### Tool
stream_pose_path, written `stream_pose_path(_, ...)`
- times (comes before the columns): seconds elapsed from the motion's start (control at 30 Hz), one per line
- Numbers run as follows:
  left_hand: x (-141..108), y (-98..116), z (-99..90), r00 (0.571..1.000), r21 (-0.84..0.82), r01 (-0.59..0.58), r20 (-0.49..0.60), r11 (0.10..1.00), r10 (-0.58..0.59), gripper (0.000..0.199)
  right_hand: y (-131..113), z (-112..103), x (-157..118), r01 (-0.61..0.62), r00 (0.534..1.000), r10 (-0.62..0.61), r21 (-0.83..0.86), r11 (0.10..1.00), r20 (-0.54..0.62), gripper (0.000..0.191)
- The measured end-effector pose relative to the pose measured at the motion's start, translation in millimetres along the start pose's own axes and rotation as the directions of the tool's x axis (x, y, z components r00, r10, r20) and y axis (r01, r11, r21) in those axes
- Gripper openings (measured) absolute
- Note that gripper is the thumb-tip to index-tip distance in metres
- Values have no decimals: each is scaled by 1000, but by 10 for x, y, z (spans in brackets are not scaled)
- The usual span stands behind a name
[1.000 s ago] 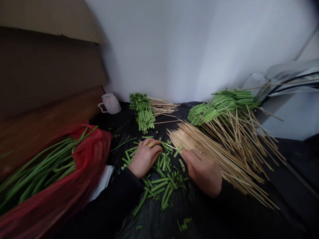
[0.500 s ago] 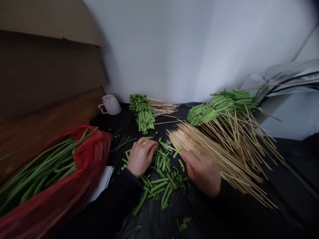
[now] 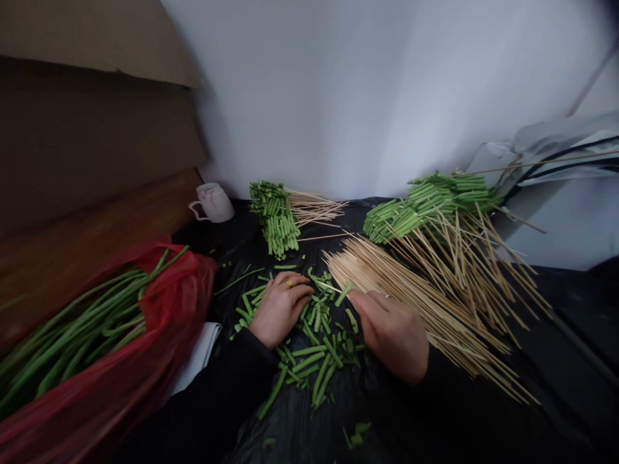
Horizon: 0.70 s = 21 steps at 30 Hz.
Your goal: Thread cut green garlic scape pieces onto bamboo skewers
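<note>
Cut green bean pieces [image 3: 309, 361] lie scattered over a black plastic sheet [image 3: 290, 432] between and below my hands. My left hand [image 3: 280, 308], with a ring on it, rests at the left of the pieces, fingers curled down; what its fingertips hold, if anything, is hidden. My right hand [image 3: 391, 332] pinches a thin wooden skewer whose tip points left, with one bean piece [image 3: 343, 293] threaded on it just before the fingers. Right beside this hand lies a thick pile of bare skewers [image 3: 387, 274].
Filled bean skewers lie in a small stack [image 3: 278, 222] at the back and a larger stack [image 3: 435, 200] at the back right. A mug [image 3: 214, 202] stands back left. A red bag [image 3: 178, 309] of long beans is at the left. Behind is a white wall [image 3: 338, 96].
My left hand has turned slightly and shifted a little, its fingers now reaching right over the bean pieces. My right hand, with the skewer and bean piece, has hardly moved.
</note>
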<state>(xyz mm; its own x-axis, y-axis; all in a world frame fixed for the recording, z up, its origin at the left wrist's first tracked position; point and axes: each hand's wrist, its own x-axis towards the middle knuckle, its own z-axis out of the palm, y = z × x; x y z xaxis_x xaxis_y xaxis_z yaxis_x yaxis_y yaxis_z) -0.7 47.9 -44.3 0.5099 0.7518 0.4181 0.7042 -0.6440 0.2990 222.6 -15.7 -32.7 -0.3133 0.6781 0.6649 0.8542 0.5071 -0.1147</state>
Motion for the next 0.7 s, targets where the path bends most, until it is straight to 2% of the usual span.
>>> stream_pose_path(0.1, 18, 15, -34, 995, -48, 17, -95, 999, -22, 12, -5, -5, -1, -1, 1000, 1, 8, 1000, -3, 25)
stream_pose_path(0.2, 41, 60, -77, 970, -166, 52, -227, 985, -89, 11, -14, -16, 5, -2, 1000, 2, 10, 1000, -5, 25)
stream_pose_path(0.27, 51, 91, -99, 951, -273, 94, -259, 957, -167, 11, -22, -22, 10, -5, 1000, 5, 2, 1000, -10, 26)
stream_pose_path(0.33, 57, 111, -109, 929, -414, 165, -240, 895, -282, 12, -30, -22, 12, -1, 1000, 1, -4, 1000, -13, 26)
stream_pose_path(0.4, 62, 117, -106, 892, -572, 251, -176, 781, -415, 15, -39, -19, 12, 8, 1000, -8, -10, 1000, -17, 26)
stream_pose_path(0.5, 67, 124, -97, 830, -765, 347, -19, 542, -558, 22, -50, -22, 8, 18, 1000, -18, -23, 1000, -7, 27)
stream_pose_path(0.63, 68, 171, -109, 786, -890, 412, 238, 197, -570, 28, -57, -35, 7, 16, 1000, -16, -30, 999, 20, 28)
stream_pose_path(0.7, 69, 201, -124, 778, -901, 428, 323, 78, -539, 30, -60, -36, 8, 10, 1000, -9, -35, 999, 20, 27)
